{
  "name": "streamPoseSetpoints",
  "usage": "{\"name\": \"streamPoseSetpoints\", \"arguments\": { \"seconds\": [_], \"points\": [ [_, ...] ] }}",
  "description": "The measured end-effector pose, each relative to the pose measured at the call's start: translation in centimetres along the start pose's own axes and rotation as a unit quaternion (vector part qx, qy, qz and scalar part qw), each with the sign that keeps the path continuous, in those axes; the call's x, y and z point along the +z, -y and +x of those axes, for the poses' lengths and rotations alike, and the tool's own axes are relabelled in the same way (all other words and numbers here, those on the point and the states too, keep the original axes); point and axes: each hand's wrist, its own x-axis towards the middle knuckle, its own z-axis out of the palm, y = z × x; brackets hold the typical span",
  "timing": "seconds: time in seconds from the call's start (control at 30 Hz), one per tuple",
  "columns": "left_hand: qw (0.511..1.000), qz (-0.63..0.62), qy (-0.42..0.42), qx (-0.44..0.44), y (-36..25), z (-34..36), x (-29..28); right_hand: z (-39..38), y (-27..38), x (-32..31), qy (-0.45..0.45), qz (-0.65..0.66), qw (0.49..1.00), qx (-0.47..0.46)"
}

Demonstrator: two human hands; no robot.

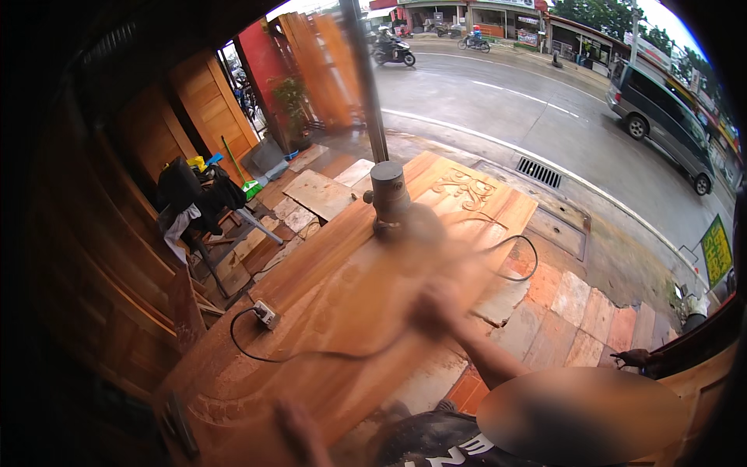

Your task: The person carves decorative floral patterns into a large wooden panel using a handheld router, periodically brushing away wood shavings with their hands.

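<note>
Wooden panel carries upright grey power tool on far half. Right hand blurred at black cord, left hand blurred over near end; can't tell whether fingers grasp. Cord-handling, seemingly; next move calls for slack clear of tool.

The panel is orange-brown with carved scrolls, the power tool grey, the cord black.

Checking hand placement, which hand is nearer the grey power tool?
Right: the right hand is below the power tool in view; the left hand is farther off, near the picture's lower edge.
</note>
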Motion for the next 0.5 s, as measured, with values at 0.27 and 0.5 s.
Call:
{"name": "streamPoseSetpoints", "arguments": {
  "seconds": [0.27,0.5],
  "points": [
    [0.934,-0.306,-0.146,-0.108,-1.5,1.9,-2.0,-1.3,-4.3,2.3,0.015,0.034,0.998,0.048],
    [0.923,-0.297,-0.233,-0.078,2.4,9.2,-5.6,0.7,0.1,0.5,-0.037,0.009,0.998,0.045]
  ]
}}
